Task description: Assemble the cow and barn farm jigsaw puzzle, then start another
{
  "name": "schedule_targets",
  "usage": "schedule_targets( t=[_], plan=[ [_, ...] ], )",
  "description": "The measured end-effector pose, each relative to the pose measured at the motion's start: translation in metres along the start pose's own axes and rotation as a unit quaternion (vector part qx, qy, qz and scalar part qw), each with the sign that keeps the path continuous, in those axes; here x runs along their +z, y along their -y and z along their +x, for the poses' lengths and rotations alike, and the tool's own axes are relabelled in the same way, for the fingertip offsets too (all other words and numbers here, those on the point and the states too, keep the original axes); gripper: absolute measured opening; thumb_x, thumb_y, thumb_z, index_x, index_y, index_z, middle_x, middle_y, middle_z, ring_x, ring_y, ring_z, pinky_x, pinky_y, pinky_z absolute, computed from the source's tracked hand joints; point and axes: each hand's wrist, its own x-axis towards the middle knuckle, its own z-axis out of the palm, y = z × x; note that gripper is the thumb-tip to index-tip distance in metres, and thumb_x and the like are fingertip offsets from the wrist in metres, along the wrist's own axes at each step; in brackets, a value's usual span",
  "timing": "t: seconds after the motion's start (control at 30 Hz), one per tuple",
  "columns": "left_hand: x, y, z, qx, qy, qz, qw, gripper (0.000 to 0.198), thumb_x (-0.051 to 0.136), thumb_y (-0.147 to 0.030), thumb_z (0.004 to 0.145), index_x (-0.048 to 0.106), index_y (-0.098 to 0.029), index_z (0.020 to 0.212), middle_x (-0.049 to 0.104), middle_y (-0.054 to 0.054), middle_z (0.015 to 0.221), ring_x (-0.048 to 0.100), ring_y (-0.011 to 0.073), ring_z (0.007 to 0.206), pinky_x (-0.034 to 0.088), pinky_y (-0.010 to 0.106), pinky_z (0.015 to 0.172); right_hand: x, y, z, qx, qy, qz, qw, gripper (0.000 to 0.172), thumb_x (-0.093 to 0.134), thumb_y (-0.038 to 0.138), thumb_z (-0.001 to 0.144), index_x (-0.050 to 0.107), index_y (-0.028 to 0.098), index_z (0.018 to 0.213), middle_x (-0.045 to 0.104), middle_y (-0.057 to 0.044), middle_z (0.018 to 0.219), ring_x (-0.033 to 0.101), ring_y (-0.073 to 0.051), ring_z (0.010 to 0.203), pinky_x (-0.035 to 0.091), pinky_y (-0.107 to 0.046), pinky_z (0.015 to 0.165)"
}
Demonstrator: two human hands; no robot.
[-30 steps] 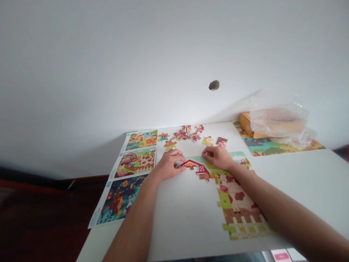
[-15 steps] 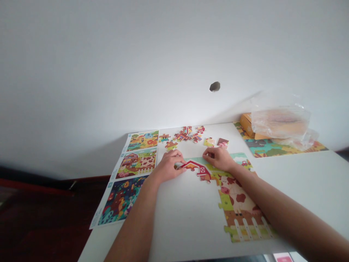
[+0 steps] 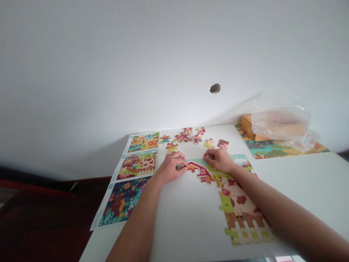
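A partly assembled farm puzzle (image 3: 237, 203) with a red barn, a cow and a white fence lies on the white table (image 3: 188, 218). My left hand (image 3: 171, 166) rests at the puzzle's upper left corner, fingers curled and pinching the edge of the barn piece (image 3: 198, 169). My right hand (image 3: 220, 159) lies on the puzzle's top edge just right of the barn, fingers bent and pressing down on the pieces there. Loose puzzle pieces (image 3: 188, 136) sit in a cluster beyond both hands.
A sheet of three reference pictures (image 3: 131, 174) lies along the table's left edge. At the back right an orange box (image 3: 249, 125) under a clear plastic bag (image 3: 282, 123) sits on another finished puzzle (image 3: 269, 147). A white wall rises behind.
Both hands stay at the puzzle's top edge with only slight finger shifts. The view has drifted a little, so everything sits slightly lower and to the right.
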Motion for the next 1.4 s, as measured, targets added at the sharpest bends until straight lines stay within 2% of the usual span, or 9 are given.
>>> schedule_targets(
  t=[0.17, 0.3, 0.43, 0.53, 0.67, 0.87, 1.1, 1.2, 1.4],
  plan=[
    [0.002, 0.002, 0.001, -0.034, -0.061, 0.043, 0.997, 0.012, 0.063, -0.027, 0.088, 0.074, -0.024, 0.09, 0.065, 0.005, 0.106, 0.06, 0.0216, 0.105, 0.043, 0.039, 0.1, 0.0, 0.001, -0.001, -0.005, 0.001, -0.004, 1.0, 0.021, 0.056, 0.033, 0.089, 0.072, 0.02, 0.086, 0.068, -0.001, 0.067, 0.056, -0.012, 0.057, 0.034, -0.025, 0.056],
    [0.004, 0.009, 0.0, -0.157, -0.142, 0.132, 0.968, 0.024, 0.06, -0.031, 0.089, 0.072, -0.024, 0.108, 0.06, 0.009, 0.125, 0.052, 0.0319, 0.12, 0.038, 0.051, 0.106, 0.002, 0.001, -0.002, -0.012, -0.004, -0.008, 1.0, 0.021, 0.056, 0.033, 0.09, 0.071, 0.02, 0.085, 0.067, 0.0, 0.066, 0.056, -0.012, 0.057, 0.034, -0.024, 0.056],
    [0.01, 0.016, -0.002, -0.235, -0.141, 0.169, 0.947, 0.03, 0.062, -0.034, 0.086, 0.07, -0.025, 0.113, 0.054, 0.012, 0.136, 0.047, 0.037, 0.126, 0.038, 0.056, 0.106, 0.001, 0.001, -0.001, -0.028, -0.047, -0.022, 0.998, 0.022, 0.053, 0.03, 0.093, 0.071, 0.019, 0.086, 0.068, -0.003, 0.07, 0.058, -0.015, 0.062, 0.038, -0.026, 0.061],
    [0.014, 0.017, -0.001, -0.232, -0.134, 0.158, 0.95, 0.031, 0.062, -0.035, 0.086, 0.069, -0.025, 0.114, 0.054, 0.012, 0.137, 0.047, 0.0358, 0.128, 0.037, 0.055, 0.109, 0.0, -0.002, 0.001, -0.069, -0.109, -0.07, 0.989, 0.023, 0.052, 0.028, 0.094, 0.072, 0.018, 0.096, 0.072, -0.009, 0.094, 0.061, -0.021, 0.086, 0.043, -0.032, 0.079],
    [0.016, 0.017, -0.001, -0.228, -0.134, 0.168, 0.95, 0.031, 0.062, -0.035, 0.087, 0.07, -0.024, 0.115, 0.056, 0.01, 0.136, 0.05, 0.0334, 0.126, 0.04, 0.051, 0.108, 0.004, -0.009, 0.003, -0.073, -0.101, -0.134, 0.983, 0.027, 0.056, 0.034, 0.093, 0.072, 0.022, 0.112, 0.067, -0.009, 0.124, 0.055, -0.027, 0.111, 0.037, -0.043, 0.097],
    [0.017, 0.017, 0.0, -0.209, -0.134, 0.165, 0.955, 0.028, 0.063, -0.033, 0.087, 0.071, -0.025, 0.113, 0.06, 0.007, 0.132, 0.052, 0.0311, 0.124, 0.043, 0.049, 0.105, 0.008, -0.014, 0.001, 0.022, -0.14, -0.189, 0.972, 0.025, 0.055, 0.033, 0.094, 0.076, 0.023, 0.102, 0.069, -0.007, 0.122, 0.053, -0.029, 0.115, 0.028, -0.049, 0.105],
    [0.018, 0.004, 0.002, -0.118, -0.093, 0.1, 0.984, 0.03, 0.063, -0.025, 0.087, 0.069, -0.025, 0.116, 0.06, 0.007, 0.132, 0.051, 0.0275, 0.127, 0.041, 0.047, 0.108, 0.007, -0.011, 0.0, -0.07, -0.062, -0.172, 0.981, 0.035, 0.055, 0.04, 0.093, 0.068, 0.027, 0.122, 0.058, -0.008, 0.141, 0.039, -0.035, 0.135, 0.031, -0.055, 0.107],
    [0.018, 0.003, 0.002, -0.148, -0.103, 0.124, 0.976, 0.03, 0.062, -0.028, 0.088, 0.069, -0.025, 0.117, 0.057, 0.009, 0.135, 0.05, 0.03, 0.128, 0.041, 0.049, 0.107, 0.01, -0.01, -0.001, -0.088, -0.033, -0.173, 0.98, 0.035, 0.055, 0.043, 0.093, 0.067, 0.028, 0.123, 0.057, -0.007, 0.143, 0.037, -0.037, 0.138, 0.029, -0.059, 0.109],
    [0.019, 0.011, 0.001, -0.197, -0.136, 0.161, 0.957, 0.03, 0.062, -0.034, 0.088, 0.069, -0.025, 0.117, 0.06, 0.009, 0.132, 0.052, 0.0313, 0.124, 0.042, 0.051, 0.105, 0.011, -0.013, -0.001, -0.072, -0.045, -0.169, 0.982, 0.033, 0.055, 0.042, 0.094, 0.069, 0.029, 0.121, 0.056, -0.007, 0.144, 0.038, -0.037, 0.138, 0.032, -0.06, 0.109]
  ],
)
